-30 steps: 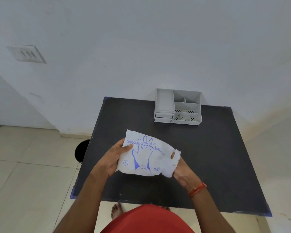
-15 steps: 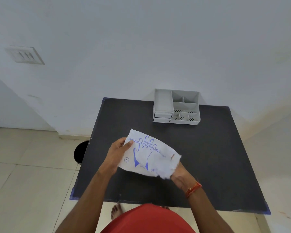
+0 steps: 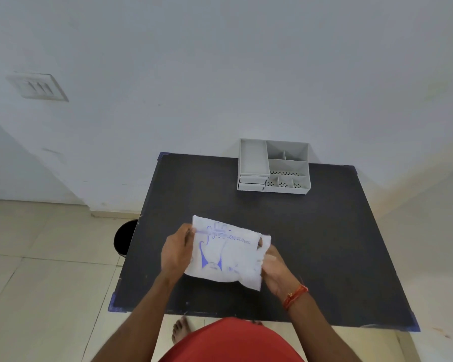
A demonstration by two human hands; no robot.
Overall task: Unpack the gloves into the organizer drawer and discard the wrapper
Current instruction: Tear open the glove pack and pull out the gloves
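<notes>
- Head view: we count one white glove packet (image 3: pixel 226 253) with blue print, one grey organizer (image 3: pixel 273 165), one black table (image 3: pixel 324 244), one dark bin (image 3: pixel 126 237) on the floor, and two hands.
- The organizer shows two closed drawers (image 3: pixel 253 182) stacked at its front left; it stands at 12 o'clock on the table, against the wall, well apart from the packet.
- Our left hand (image 3: pixel 177 253) is curled closed on the packet's left edge, thumb over the printed face.
- Our right hand (image 3: pixel 275 267) pinches the packet's torn right edge; it is blurred, so we cannot tell how the fingers lie.
- The packet sits between the hands, at 3 o'clock from the left hand and 9 o'clock from the right, held above the table's near half.
- The bin stands at 9 o'clock from the left hand, beside the table's left edge.
</notes>
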